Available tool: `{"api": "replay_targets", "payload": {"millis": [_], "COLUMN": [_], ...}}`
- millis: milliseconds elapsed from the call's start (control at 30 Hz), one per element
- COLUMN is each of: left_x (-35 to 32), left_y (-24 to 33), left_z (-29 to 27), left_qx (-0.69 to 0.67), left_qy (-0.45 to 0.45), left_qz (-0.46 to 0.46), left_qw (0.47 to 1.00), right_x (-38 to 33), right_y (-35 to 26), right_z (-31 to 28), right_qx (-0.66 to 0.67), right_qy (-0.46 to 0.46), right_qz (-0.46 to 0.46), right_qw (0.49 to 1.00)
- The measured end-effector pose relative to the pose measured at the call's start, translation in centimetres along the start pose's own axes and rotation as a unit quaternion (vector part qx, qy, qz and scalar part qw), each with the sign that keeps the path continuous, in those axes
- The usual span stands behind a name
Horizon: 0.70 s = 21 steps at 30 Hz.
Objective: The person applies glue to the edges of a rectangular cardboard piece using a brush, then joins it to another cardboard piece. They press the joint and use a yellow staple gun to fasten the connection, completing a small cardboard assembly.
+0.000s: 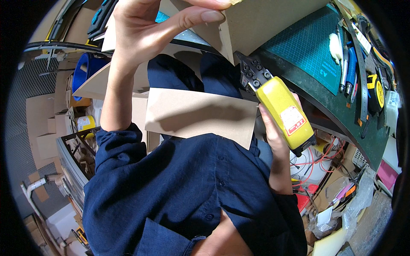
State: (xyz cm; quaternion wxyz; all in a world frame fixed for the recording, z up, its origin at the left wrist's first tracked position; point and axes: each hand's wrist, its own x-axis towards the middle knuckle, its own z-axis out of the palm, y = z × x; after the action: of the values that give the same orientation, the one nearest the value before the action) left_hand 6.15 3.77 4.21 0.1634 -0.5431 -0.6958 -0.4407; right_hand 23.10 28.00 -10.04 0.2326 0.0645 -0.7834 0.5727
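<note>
My left hand (147, 30) is raised at the top edge. Its thumb and finger pinch a small pale-yellow scrap (236, 2), mostly cut off by the picture's edge. My right hand (272, 123) grips a compact bolt cutter (285, 115) with a yellow body, a sticker and a black bolted jaw head pointing up and left. Across my lap lies a flat cardboard piece (192, 109), touched by neither hand and crossed by a shadow. Beyond the jaws stands a large cardboard panel (273, 21), with a folded edge beside my left thumb.
On the right, a dark table (363, 141) carries a green cutting mat (294, 47), pens, a blue knife (351, 64), a ruler (363, 85) and a yellow tape measure (376, 91). Red wires (324, 160) and clutter lie below. A blue bucket (81, 72) stands at the left.
</note>
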Motion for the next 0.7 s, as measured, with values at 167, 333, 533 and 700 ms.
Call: {"api": "replay_targets", "payload": {"millis": [167,333,533,700], "left_x": [-0.1,0.1,0.0,0.1], "left_y": [0.2,0.4,0.0,0.1], "left_z": [0.2,0.2,0.7,0.5], "left_qx": [-0.015,-0.015,-0.070,-0.054], "left_qy": [0.006,0.005,0.028,0.012], "left_qz": [-0.012,-0.014,-0.007,-0.002], "left_qw": [1.000,1.000,0.997,0.998], "right_x": [0.1,0.0,-0.3,-0.7], "right_y": [0.0,0.1,0.9,1.7], "right_z": [-0.1,0.0,0.3,0.6], "right_qx": [-0.009,0.017,0.020,0.020], "right_qy": [-0.008,-0.003,-0.003,-0.001], "right_qz": [-0.008,0.008,0.007,0.013], "right_qw": [1.000,1.000,1.000,1.000]}}
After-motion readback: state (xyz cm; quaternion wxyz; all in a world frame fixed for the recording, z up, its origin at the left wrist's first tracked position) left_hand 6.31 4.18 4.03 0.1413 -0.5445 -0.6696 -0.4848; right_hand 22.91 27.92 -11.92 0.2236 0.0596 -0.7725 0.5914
